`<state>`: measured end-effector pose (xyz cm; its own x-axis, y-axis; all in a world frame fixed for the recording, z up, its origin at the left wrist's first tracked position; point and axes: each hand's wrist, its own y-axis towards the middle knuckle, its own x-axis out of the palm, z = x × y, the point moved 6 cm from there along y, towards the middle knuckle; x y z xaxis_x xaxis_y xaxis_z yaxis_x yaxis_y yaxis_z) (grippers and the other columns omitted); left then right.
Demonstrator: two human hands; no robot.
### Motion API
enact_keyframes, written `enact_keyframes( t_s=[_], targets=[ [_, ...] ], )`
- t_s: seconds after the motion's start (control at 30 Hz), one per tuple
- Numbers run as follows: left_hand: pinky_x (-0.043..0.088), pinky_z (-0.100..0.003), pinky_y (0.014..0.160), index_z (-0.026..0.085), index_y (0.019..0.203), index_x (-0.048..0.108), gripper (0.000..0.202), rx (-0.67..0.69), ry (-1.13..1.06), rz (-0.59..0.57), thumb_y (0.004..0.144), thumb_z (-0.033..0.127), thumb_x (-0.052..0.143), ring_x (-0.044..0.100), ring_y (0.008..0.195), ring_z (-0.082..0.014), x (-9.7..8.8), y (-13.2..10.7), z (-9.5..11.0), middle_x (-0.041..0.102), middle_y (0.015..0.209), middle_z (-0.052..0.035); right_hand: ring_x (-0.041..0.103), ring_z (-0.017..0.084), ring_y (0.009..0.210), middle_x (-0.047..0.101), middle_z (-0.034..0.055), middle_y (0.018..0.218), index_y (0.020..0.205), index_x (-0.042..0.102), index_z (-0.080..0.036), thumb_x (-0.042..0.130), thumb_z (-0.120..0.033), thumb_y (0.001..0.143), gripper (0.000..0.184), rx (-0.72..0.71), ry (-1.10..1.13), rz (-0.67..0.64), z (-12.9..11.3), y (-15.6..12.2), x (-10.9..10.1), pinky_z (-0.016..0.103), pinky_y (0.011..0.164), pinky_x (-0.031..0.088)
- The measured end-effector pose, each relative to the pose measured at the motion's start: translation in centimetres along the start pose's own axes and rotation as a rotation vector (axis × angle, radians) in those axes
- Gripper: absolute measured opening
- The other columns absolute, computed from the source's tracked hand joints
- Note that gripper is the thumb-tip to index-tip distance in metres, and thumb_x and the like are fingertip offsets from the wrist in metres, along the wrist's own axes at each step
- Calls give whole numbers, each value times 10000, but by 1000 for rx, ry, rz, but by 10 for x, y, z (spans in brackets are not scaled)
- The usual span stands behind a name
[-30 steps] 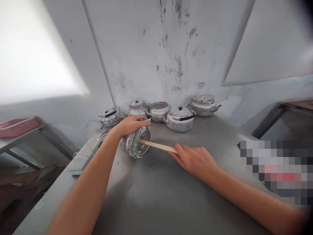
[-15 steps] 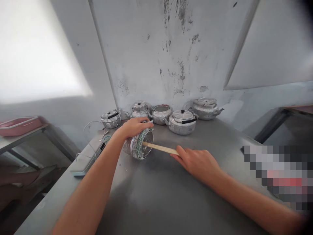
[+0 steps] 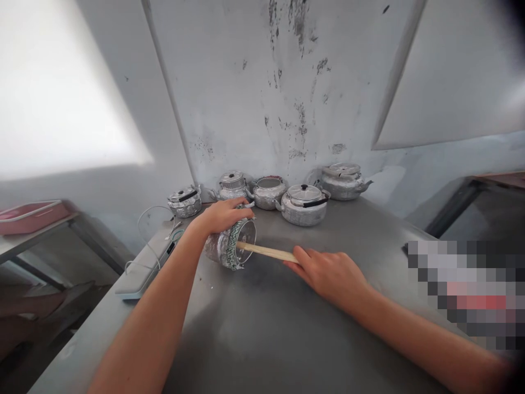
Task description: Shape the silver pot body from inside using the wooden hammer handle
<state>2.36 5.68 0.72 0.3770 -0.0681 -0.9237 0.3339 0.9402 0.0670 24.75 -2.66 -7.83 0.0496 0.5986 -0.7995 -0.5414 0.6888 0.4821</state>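
At the far left we see a pink tray [image 3: 30, 216] on a low side shelf, well apart from the work. Next comes a flat white device [image 3: 143, 265] with thin cables, lying on the left edge of the grey metal table [image 3: 262, 328].

Our left hand [image 3: 221, 215] rests on top of a small metal pot [image 3: 229, 243] and closes around its upper side. The pot lies on its side on the table, near the back, and its open mouth with a patterned green rim points to the right. A pale wooden stick [image 3: 268, 252] goes into this mouth; its far end is inside the pot and we cannot tell what it touches there.

Our right hand [image 3: 332, 273] holds the near end of the stick, with the fingers closed over it and the hand low over the table.

Behind the pot, along the stained wall [image 3: 279, 98], five metal kettles [image 3: 304, 204] stand upright in a row. Most have lids; one in the middle seems open at the top. At the far right a part of the view is blurred in squares.
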Motion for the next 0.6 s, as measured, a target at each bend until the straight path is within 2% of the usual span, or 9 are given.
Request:
enact_keyframes(
  t_s=[0.1, 0.27, 0.37, 0.47, 0.6],
  targets=[
    [412, -378, 1078, 311, 1189, 681, 408, 26, 29, 3, 926, 540, 470, 594, 1204, -297, 1, 1, -1, 624, 1378, 10, 583, 154, 430, 685, 22, 591, 836, 623, -209, 340, -504, 1062, 467, 47, -22, -33, 3, 1, 2, 324, 489, 56],
    [412, -380, 1076, 305, 1124, 709, 375, 112, 96, -9, 941, 462, 421, 594, 1194, -284, 2, 0, 2, 592, 1408, 15, 627, 176, 475, 703, 17, 637, 866, 626, -216, 337, -522, 1058, 462, 25, 16, -63, 2, 2, 3, 328, 491, 57],
    [423, -373, 1060, 293, 1121, 699, 384, 99, 89, 5, 944, 475, 411, 607, 1156, -276, 1, 0, 2, 619, 1364, 4, 633, 176, 487, 715, 27, 650, 887, 630, -212, 340, -507, 1062, 450, 59, -4, -106, 5, 4, 6, 328, 493, 59],
    [448, -358, 1027, 302, 1140, 689, 378, 94, 83, 16, 943, 492, 430, 616, 1136, -270, 2, 1, 3, 643, 1323, 7, 648, 168, 520, 732, 30, 690, 891, 626, -212, 311, -513, 1068, 470, 34, 25, -105, 5, 5, 6, 326, 503, 63],
    [436, -371, 1052, 305, 1124, 690, 368, 69, 78, 22, 936, 493, 436, 622, 1145, -276, 1, 2, 2, 649, 1319, 9, 650, 180, 512, 724, 29, 678, 904, 633, -213, 326, -507, 1065, 454, 55, -6, -121, 6, 5, 6, 329, 497, 63]
  ],
)
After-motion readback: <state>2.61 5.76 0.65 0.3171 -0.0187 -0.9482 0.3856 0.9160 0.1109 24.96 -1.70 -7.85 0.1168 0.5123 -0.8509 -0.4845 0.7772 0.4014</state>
